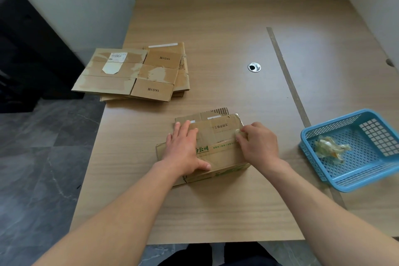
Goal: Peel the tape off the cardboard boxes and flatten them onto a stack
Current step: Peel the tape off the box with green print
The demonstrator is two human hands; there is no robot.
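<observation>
Head view, fingers of the left hand (183,149): straight, slightly spread, pressed flat on top of the box (218,153), thumb along its near edge.
Fingers of the right hand (259,144): curled, tips pinching the clear tape (236,135) at the box's 3 o'clock edge.
Box: lies on the surface (216,39) just before the person, partly collapsed, flaps showing at 12 o'clock.
Stack (129,73): flattened boxes at 10 o'clock from the box, well apart, overhanging the surface's left edge.
Basket (323,179): blue, at 3 o'clock, near the right hand, holding a crumpled wad (330,147) of clear tape.
</observation>
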